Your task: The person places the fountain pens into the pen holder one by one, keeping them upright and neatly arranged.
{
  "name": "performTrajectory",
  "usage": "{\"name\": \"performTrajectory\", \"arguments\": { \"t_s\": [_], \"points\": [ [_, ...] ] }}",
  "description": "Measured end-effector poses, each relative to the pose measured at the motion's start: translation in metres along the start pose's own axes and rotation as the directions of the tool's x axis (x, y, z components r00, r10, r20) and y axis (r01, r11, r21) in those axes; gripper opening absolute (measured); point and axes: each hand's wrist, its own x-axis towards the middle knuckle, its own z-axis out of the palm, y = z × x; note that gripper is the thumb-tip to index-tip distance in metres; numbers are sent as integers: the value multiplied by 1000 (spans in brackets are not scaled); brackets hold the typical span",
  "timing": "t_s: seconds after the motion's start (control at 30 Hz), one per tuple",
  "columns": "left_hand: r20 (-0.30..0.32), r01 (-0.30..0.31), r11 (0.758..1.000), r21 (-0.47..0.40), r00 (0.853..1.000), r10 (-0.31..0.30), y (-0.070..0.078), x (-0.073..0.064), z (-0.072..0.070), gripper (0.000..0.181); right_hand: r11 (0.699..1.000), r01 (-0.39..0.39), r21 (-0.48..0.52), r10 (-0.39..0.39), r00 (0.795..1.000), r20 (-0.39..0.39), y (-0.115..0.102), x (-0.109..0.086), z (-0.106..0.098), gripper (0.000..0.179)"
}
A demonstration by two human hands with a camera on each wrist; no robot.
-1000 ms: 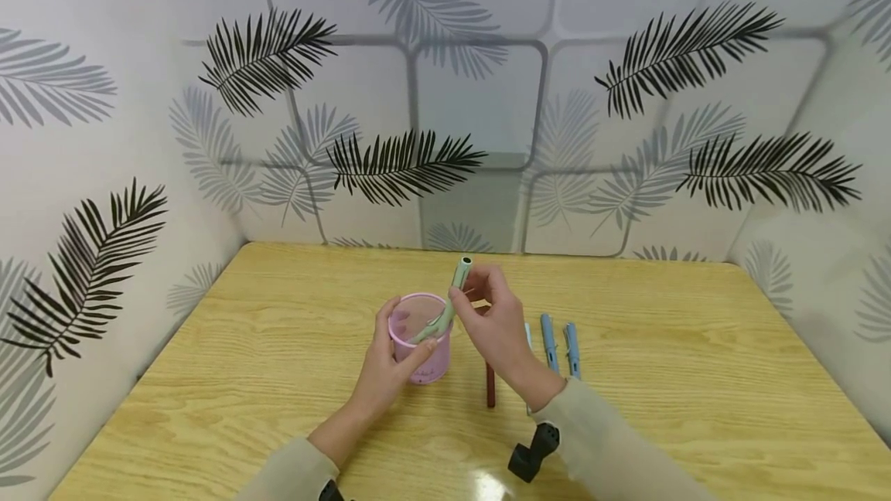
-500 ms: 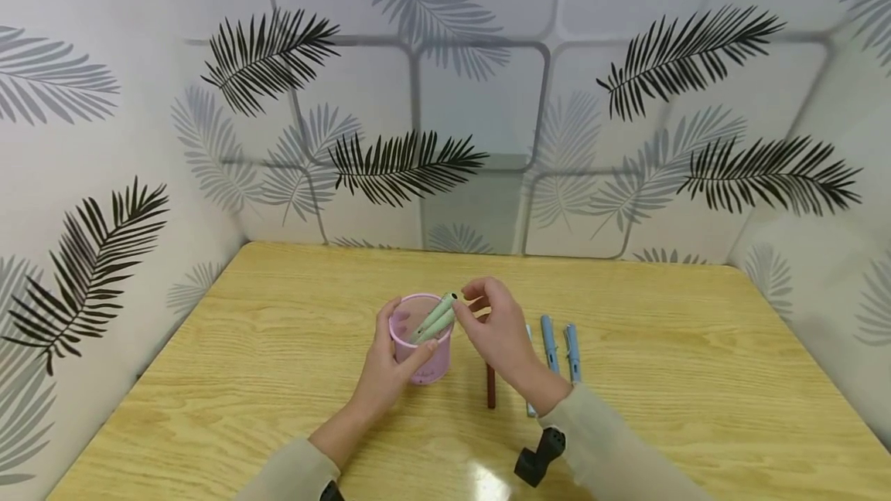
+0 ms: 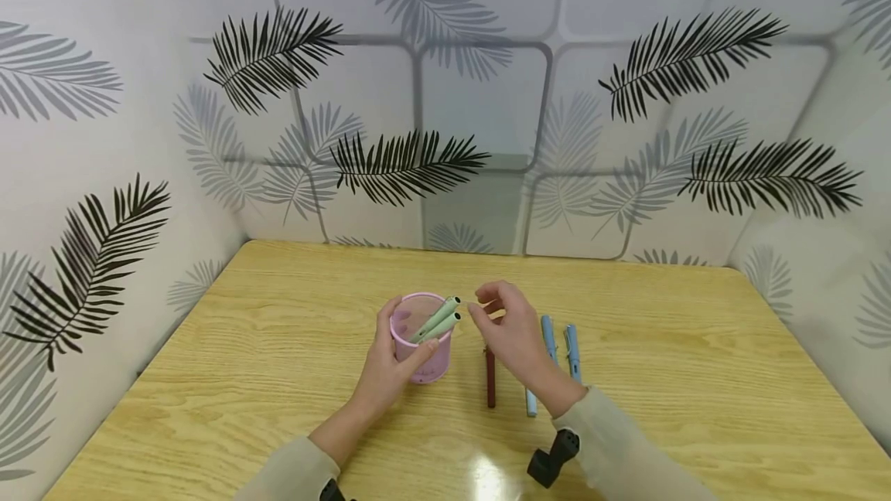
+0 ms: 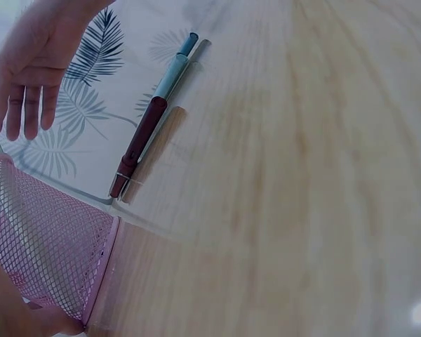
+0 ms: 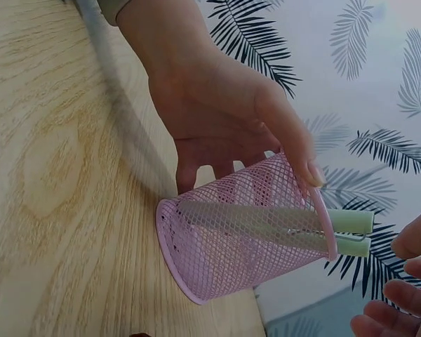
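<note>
A pink mesh pen cup (image 3: 433, 364) stands upright on the table. My left hand (image 3: 387, 368) grips its side, thumb at the rim, as the right wrist view also shows. Two pale green pens (image 5: 351, 222) lean inside the cup, their ends poking out over the rim. Just right of the cup, my right hand (image 3: 513, 337) hovers with nothing in it, apart from the pens, its fingers loosely bent. A dark red pen (image 3: 490, 385) lies on the table below that hand. Beside it is a light blue pen (image 3: 531, 402), partly hidden by the right forearm.
Two darker blue pens (image 3: 547, 331) lie side by side on the wooden table (image 3: 661, 377), right of my right hand. A leaf-patterned covering (image 3: 473, 207) rises behind the table and along both sides. A black wrist mount (image 3: 553, 458) sticks out under the right sleeve.
The right hand lowered a green pen into the cup, let go of it and drew back to the right. The left hand and the cup stayed in place.
</note>
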Motion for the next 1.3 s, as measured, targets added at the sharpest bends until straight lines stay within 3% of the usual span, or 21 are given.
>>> {"name": "performTrajectory", "arguments": {
  "t_s": [0.23,0.47,0.73,0.97,1.1,1.3],
  "points": [
    [7,1,1000,-7,1000,-1,0,1,1,78,1000,-5,15,5,1000,-2,3,2,-7,18],
    [6,8,1000,12,1000,-8,2,1,0,78,999,-10,-40,10,1000,12,6,1,-15,18],
    [24,-16,1000,-24,1000,16,25,-4,-1,75,992,69,-108,-67,997,24,8,-5,-24,19],
    [14,-20,999,37,1000,19,2,1,-1,77,990,33,-139,-29,999,31,16,-10,-33,18],
    [11,-6,1000,18,1000,6,0,1,-1,77,985,0,-171,9,999,52,20,-12,-40,19],
    [22,-11,1000,13,1000,11,26,-4,-2,77,984,-14,-178,24,998,52,25,-16,-47,20]
  ]
}}
